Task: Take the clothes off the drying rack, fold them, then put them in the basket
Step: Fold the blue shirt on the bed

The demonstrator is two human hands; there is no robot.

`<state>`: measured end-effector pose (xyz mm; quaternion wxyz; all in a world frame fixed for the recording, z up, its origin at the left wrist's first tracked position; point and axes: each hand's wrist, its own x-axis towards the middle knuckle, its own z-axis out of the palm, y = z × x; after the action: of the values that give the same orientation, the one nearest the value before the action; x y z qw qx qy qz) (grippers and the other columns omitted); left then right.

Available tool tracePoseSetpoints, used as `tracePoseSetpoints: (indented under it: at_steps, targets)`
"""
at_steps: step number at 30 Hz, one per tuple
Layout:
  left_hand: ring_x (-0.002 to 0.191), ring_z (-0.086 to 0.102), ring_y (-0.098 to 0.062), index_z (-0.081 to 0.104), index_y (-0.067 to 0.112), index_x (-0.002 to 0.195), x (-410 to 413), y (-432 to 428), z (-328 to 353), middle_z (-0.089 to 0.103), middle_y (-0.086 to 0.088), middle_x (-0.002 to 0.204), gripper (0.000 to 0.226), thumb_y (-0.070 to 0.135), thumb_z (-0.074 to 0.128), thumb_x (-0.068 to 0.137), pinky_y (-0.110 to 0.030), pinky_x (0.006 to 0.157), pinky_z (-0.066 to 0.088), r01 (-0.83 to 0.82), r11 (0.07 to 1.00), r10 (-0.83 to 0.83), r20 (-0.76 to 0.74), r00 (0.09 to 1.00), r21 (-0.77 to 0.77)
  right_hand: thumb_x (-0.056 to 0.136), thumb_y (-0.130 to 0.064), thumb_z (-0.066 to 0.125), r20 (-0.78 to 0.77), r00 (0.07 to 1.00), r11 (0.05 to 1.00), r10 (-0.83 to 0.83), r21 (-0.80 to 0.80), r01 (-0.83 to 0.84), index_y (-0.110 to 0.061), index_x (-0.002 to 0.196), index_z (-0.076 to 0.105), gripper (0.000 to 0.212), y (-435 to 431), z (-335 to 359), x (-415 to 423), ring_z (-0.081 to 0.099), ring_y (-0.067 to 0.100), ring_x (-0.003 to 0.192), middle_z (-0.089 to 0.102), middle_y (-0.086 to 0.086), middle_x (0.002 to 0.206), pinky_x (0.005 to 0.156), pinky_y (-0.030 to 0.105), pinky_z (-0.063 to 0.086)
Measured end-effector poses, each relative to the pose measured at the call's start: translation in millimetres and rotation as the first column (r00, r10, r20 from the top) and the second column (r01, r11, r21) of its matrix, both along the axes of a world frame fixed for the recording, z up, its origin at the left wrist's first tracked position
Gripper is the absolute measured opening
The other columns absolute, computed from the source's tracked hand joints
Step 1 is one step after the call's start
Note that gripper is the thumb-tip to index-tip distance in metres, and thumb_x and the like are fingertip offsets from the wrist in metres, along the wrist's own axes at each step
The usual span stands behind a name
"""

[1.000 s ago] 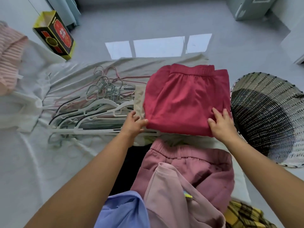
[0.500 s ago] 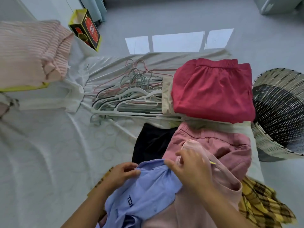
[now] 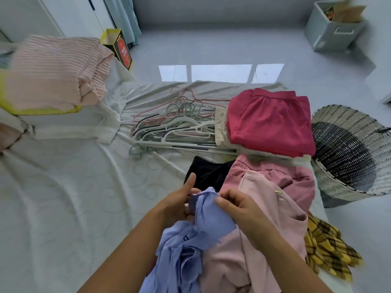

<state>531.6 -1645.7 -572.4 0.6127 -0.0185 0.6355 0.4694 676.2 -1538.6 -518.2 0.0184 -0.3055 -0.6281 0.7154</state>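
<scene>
Pinching the blue shirt (image 3: 211, 220) at its bunched top, with left hand (image 3: 179, 199) and right hand (image 3: 239, 208), fingers curled on the cloth. Hanging long-ways down toward the body, over the pink pile (image 3: 243, 261) on the bed (image 3: 63, 197). Off to the right for the basket (image 3: 347, 144), nearer the right hand.

1. Both bare forearms enter from the bottom edge and converge at lower centre of the frame, left from bottom left, right from bottom right.
2. Left hand (image 3: 178, 200): palm turned inward toward the right hand, thumb (image 3: 191, 181) straight and pointing up, clear of the cloth. Its fingers curl into the blue garment (image 3: 208, 216) and are mostly hidden behind it.
3. Right hand (image 3: 240, 206): back of hand faces the camera, fingers curled, and the thumb tip (image 3: 220, 201) pinches the same blue garment near its top edge.
4. Hands sit just beside each other at equal height, separated only by the bunched cloth. Wrists roughly straight.
</scene>
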Motion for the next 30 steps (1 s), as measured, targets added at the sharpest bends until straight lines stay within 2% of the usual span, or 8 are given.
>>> tracePoseSetpoints:
  at_steps: [5,10,15,17,21,24,26,30]
  targets:
    - [0.067,0.06,-0.017,0.064,0.006,0.086,-2.6,-28.6,29.7,0.063,-0.012,0.079,0.006,0.002,0.064,0.082,-0.024,0.061,0.052,0.005,0.981,0.039,-0.223,0.974,0.196,0.095,-0.011,0.05,-0.027,0.988,0.988,0.152,0.046,-0.15,-0.021,0.084,0.069,0.024,-57.0,-6.3,7.0,0.063,0.01,0.077,0.069,0.001,0.083,0.07,0.024,0.052]
    - [0.07,0.064,-0.02,0.062,0.003,0.088,-8.1,-80.2,94.5,0.068,-0.012,0.083,0.019,0.007,0.06,0.07,-0.026,0.061,0.055,0.11,0.939,-0.031,-0.238,0.971,0.327,0.094,-0.004,0.051,-0.069,0.984,0.965,-0.162,0.199,0.173,-0.024,0.089,0.061,0.022,-64.4,2.4,38.0,0.058,0.003,0.066,0.067,-0.006,0.082,0.058,0.014,0.044]
    - [0.065,0.063,-0.018,0.069,0.007,0.073,21.8,-130.2,180.3,0.067,-0.013,0.078,0.014,0.004,0.056,0.073,-0.025,0.058,0.054,0.24,0.858,-0.087,-0.33,0.94,0.454,0.088,-0.003,0.06,-0.058,0.987,0.891,0.148,0.441,-0.108,-0.023,0.123,0.05,0.042,-103.9,48.1,37.0,0.051,0.012,0.101,0.051,-0.009,0.115,0.091,0.027,0.047]
    - [0.066,0.062,-0.019,0.07,0.01,0.071,31.1,-155.3,216.1,0.067,-0.012,0.077,0.011,0.005,0.06,0.072,-0.025,0.06,0.053,0.274,0.826,-0.077,-0.382,0.921,0.492,0.084,-0.003,0.065,-0.044,0.964,0.863,0.263,0.458,-0.214,-0.019,0.128,0.049,0.049,-125.6,68.3,32.5,0.053,0.016,0.104,0.053,-0.003,0.118,0.091,0.031,0.046]
    - [0.068,0.06,-0.019,0.069,0.01,0.07,38.7,-215.4,274.5,0.065,-0.011,0.073,0.019,0.004,0.051,0.073,-0.025,0.065,0.052,0.253,0.829,-0.004,-0.447,0.894,0.498,0.086,-0.004,0.06,0.03,0.947,0.721,0.32,0.641,-0.263,-0.01,0.081,0.062,0.008,-162.0,116.3,26.6,0.049,0.015,0.075,0.06,0.005,0.075,0.07,0.034,0.041]
    - [0.065,0.061,-0.016,0.068,0.008,0.071,38.0,-260.6,306.5,0.066,-0.009,0.071,0.008,0.005,0.061,0.075,-0.022,0.065,0.052,0.222,0.86,0.045,-0.502,0.864,0.459,0.089,-0.009,0.055,0.102,0.954,0.596,0.282,0.76,-0.258,-0.02,0.06,0.05,0.032,-179.3,164.3,16.6,0.05,0.018,0.073,0.05,0.0,0.061,0.063,0.032,0.031]
    - [0.071,0.061,-0.011,0.067,0.012,0.08,34.4,-285.6,321.1,0.067,-0.002,0.076,0.014,0.01,0.075,0.07,-0.019,0.068,0.051,0.244,0.911,0.035,-0.651,0.758,0.334,0.089,-0.011,0.053,0.156,0.951,0.509,0.266,0.815,-0.276,-0.013,0.075,0.063,0.017,-188.8,200.7,8.0,0.058,0.025,0.085,0.063,0.009,0.078,0.064,0.031,0.03]
    - [0.072,0.051,-0.009,0.06,0.016,0.1,19.7,-315.6,333.2,0.056,-0.002,0.09,0.038,0.022,0.076,0.067,-0.011,0.063,0.043,0.168,0.986,-0.059,-0.931,0.36,0.003,0.086,-0.009,0.05,0.242,0.932,0.363,0.269,0.871,-0.331,-0.001,0.096,0.067,0.021,-208.1,258.6,-14.4,0.06,0.027,0.094,0.067,0.016,0.101,0.068,0.029,0.035]
